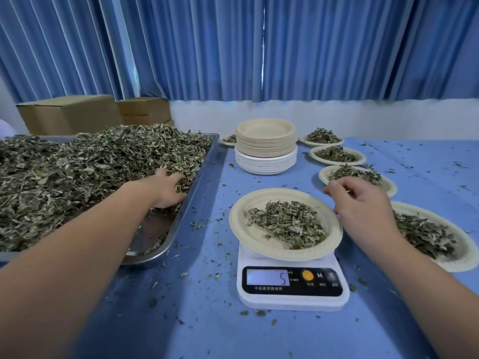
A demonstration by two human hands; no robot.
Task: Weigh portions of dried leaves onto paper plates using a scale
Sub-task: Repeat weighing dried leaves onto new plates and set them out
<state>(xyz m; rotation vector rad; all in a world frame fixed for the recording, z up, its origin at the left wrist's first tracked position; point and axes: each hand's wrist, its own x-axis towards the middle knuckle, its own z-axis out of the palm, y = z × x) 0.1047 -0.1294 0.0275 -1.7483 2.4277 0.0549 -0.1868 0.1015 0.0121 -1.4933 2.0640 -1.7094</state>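
Observation:
A white digital scale (pixel 293 286) stands in front of me, its display showing 5. On it sits a paper plate (pixel 246 229) with a small heap of dried leaves (pixel 287 224). My left hand (pixel 168 189) reaches into the big pile of dried leaves (pixel 77 174) in the metal tray (pixel 181 221), fingers curled into the leaves at the pile's near right edge. My right hand (pixel 360 203) hovers just right of the plate on the scale, fingers loosely curled; whether it pinches any leaves is unclear.
A stack of paper plates (pixel 265 146) stands behind the scale. Several filled plates (pixel 337 154) line the right side, the nearest plate (pixel 461 252) under my right forearm. Cardboard boxes (pixel 70 112) sit behind the tray. Leaf crumbs litter the blue tablecloth (pixel 207 320).

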